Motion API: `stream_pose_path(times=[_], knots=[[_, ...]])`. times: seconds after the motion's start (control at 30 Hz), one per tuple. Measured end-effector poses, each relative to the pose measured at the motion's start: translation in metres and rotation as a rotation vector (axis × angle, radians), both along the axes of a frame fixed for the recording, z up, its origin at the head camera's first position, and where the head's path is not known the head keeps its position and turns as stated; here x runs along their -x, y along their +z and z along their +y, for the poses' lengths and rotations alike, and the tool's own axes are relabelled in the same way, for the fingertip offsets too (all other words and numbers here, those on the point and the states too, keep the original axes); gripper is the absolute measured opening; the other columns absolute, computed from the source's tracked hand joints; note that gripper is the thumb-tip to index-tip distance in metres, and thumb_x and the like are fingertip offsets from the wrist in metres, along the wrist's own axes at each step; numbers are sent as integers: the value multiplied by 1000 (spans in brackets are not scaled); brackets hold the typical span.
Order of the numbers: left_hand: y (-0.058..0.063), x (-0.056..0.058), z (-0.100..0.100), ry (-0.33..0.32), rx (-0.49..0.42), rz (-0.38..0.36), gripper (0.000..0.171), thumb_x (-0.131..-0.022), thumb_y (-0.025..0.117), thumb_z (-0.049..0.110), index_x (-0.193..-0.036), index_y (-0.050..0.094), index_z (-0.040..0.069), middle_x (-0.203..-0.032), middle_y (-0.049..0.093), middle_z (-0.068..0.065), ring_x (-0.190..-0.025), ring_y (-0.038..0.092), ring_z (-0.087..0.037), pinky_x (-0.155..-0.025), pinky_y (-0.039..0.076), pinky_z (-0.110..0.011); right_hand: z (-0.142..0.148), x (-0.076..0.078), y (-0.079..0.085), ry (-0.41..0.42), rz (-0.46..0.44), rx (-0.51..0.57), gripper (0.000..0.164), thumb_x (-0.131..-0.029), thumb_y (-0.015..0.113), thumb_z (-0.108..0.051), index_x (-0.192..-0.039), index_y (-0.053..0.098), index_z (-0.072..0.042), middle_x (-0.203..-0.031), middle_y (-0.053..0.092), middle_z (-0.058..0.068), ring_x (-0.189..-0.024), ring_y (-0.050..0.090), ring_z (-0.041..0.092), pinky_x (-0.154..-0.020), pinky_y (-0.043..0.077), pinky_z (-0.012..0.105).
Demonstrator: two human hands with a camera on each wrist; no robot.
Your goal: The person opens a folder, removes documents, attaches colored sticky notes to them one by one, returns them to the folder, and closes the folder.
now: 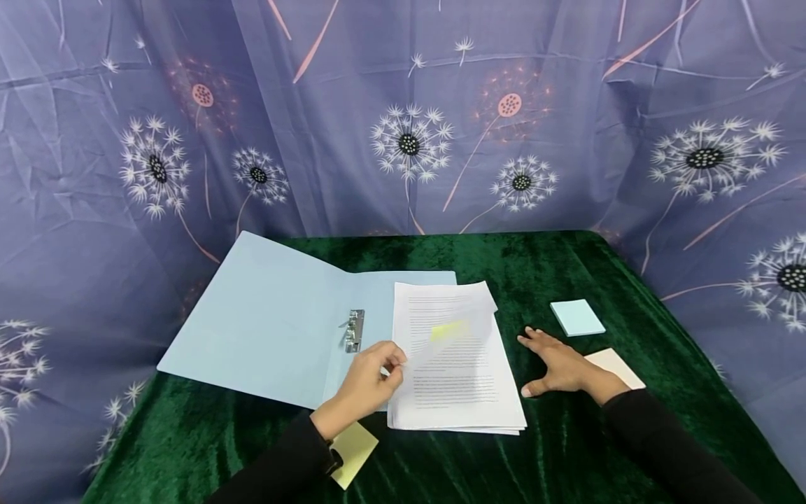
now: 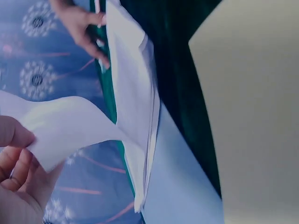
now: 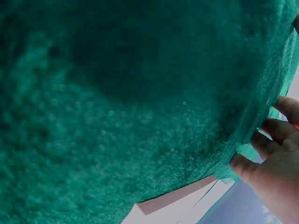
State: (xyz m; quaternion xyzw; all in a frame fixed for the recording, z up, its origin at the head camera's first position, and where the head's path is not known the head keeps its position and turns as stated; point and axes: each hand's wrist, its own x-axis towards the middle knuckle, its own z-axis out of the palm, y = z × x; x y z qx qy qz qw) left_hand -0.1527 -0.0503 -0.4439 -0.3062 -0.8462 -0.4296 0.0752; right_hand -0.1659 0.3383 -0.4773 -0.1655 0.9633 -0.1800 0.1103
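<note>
A stack of printed paper sheets lies partly over the right side of an open light-blue file folder. With thumb and fingertips my left hand pinches the edge of a raised sheet at the stack's left. That sheet bends up from the pile, and a yellow patch shows near its upper part. My right hand, fingers spread, is over the green cloth right of the stack, holding nothing. Just beside it lies a cream sticky-note pad. The folder's metal clip is uncovered.
A light-blue sticky-note pad lies farther back on the right. Under my left wrist is a yellow pad, partly hidden by the sleeve. Green velvet covers the table, and a dandelion-patterned curtain hangs behind.
</note>
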Motion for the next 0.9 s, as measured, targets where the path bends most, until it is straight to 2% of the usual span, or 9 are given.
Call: stream_pose_path(times=[0.1, 0.27, 0.5, 0.7, 0.9], knots=[[1, 3, -8, 89, -54, -19, 13, -83, 64, -7, -88, 64, 6, -77, 66, -5, -67, 64, -14, -59, 51, -19, -1, 0, 1, 4, 0, -1, 106, -67, 89, -47, -148, 45, 6, -157, 32, 38, -143, 30, 59, -106, 36, 71], [0, 7, -20, 199, -111, -51, 15, -83, 66, -6, -87, 65, 8, -79, 69, -7, -66, 64, -12, -61, 51, -21, -2, 1, 4, 10, 1, 1, 106, -68, 89, -47, -148, 45, 7, -157, 32, 38, -143, 30, 59, -106, 36, 72], [0, 10, -38, 330, -180, -205, 6, -87, 65, -2, -91, 65, 3, -88, 71, -12, -72, 63, -11, -63, 50, -22, -1, 1, 2, 10, 5, 9, 107, -68, 89, -48, -147, 45, 8, -156, 31, 39, -143, 29, 60, -106, 35, 72], [1, 10, -49, 420, -331, -325, 4, -91, 64, -3, -93, 61, -1, -91, 66, -16, -70, 60, -4, -57, 46, -22, 0, -2, 1, -5, 1, 4, 108, -67, 89, -49, -147, 44, 8, -157, 31, 39, -143, 29, 60, -106, 34, 72], [-5, 10, -56, 512, -493, -352, 5, -94, 61, -5, -95, 56, -6, -88, 58, -4, -67, 57, -2, -59, 46, -20, -1, -1, -2, -15, 7, 1, 109, -66, 90, -50, -147, 45, 7, -157, 32, 38, -143, 29, 59, -107, 34, 72]])
